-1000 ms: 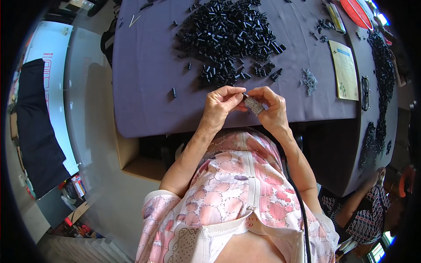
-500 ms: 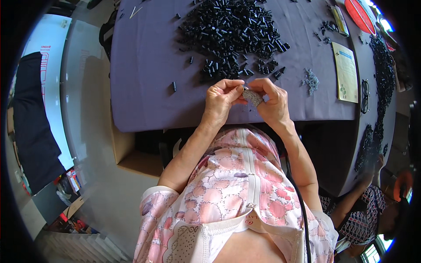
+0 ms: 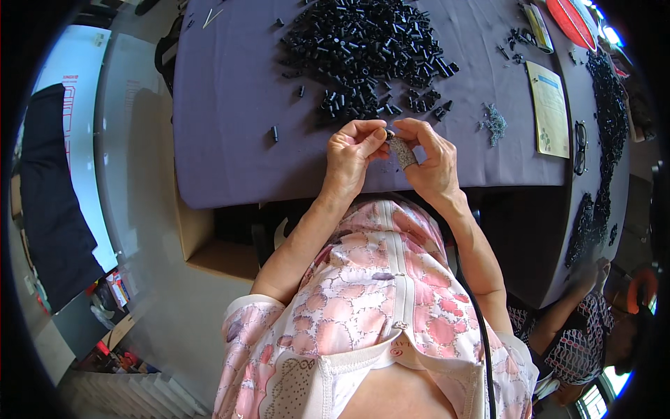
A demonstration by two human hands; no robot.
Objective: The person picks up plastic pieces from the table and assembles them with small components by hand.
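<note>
My left hand (image 3: 352,152) and my right hand (image 3: 434,157) meet over the near edge of the purple cloth-covered table (image 3: 230,133). Between their fingertips is a small black part (image 3: 389,135), mostly hidden, pinched from both sides. A grey speckled thumb cover (image 3: 403,152) sits on my right thumb. Just beyond my hands spreads a large heap of small black tubular parts (image 3: 363,56), with stray ones around it. A little heap of tiny silvery metal pieces (image 3: 494,124) lies to the right of my right hand.
A tan booklet (image 3: 548,108), eyeglasses (image 3: 581,148) and a red round basket (image 3: 572,22) lie toward the right. Another person's arm (image 3: 562,318) rests beside more black parts (image 3: 606,140) at far right. An open cardboard box (image 3: 216,258) stands under the table's left side.
My right thumb with its cover has turned more upright against the black part. Both hands stay in nearly the same place, still pinching. The other person's hand at right has shifted slightly.
</note>
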